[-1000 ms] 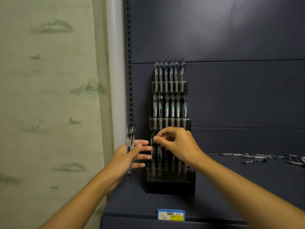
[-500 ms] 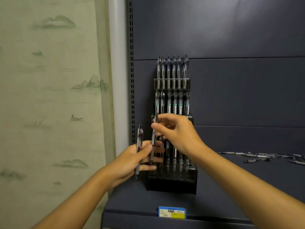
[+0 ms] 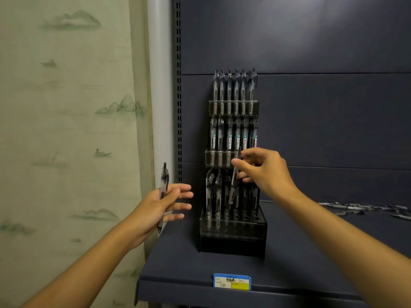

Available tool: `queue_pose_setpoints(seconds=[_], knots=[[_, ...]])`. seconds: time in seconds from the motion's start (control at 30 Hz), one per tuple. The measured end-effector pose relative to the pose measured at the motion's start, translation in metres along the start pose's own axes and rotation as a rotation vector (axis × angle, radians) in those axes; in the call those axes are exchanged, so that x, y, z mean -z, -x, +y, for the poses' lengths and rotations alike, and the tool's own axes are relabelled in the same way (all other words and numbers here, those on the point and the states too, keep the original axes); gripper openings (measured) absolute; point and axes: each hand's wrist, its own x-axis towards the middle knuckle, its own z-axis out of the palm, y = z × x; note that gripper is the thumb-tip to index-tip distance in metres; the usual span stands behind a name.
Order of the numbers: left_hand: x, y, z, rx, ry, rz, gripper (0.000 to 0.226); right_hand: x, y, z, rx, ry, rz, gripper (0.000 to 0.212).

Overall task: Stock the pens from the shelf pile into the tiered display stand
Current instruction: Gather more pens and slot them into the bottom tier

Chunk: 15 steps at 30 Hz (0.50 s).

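A black tiered display stand (image 3: 233, 241) stands on the dark shelf, its top two tiers full of upright pens and its lowest tier partly filled. My right hand (image 3: 264, 172) pinches a pen (image 3: 234, 181) between thumb and fingers, held nearly upright over the middle holes of the lowest tier. To the left of the stand, my left hand (image 3: 162, 205) holds another clear pen (image 3: 164, 181) upright under the thumb, with the fingers stretched out. The loose pen pile (image 3: 364, 207) lies on the shelf at far right.
The dark shelf (image 3: 178, 258) carries a blue and yellow price tag (image 3: 232, 281) on its front edge. A slotted upright and pale pillar (image 3: 160, 85) border the shelf on the left, beside a wall with landscape wallpaper.
My right hand has carried its pen from the left hand across to the stand's middle columns. My left hand has drifted left, away from the stand, still holding one pen.
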Motion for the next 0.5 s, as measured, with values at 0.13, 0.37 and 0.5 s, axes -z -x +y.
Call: queue_pose_setpoints(seconds=[0.13,0.37,0.5], knots=[[-0.003,0.002,-0.002,0.002,-0.008,0.005,0.027,-0.010,0.007,0.009,0.010,0.052,-0.031,0.018],[-0.007,0.003,-0.004,0.001,-0.004,0.020,0.026,-0.019,0.017,0.025,-0.014,0.156,-0.091,0.021],[-0.007,0.002,-0.002,-0.013,0.006,0.039,0.026,-0.019,0.017,0.029,0.019,0.290,-0.084,0.024]])
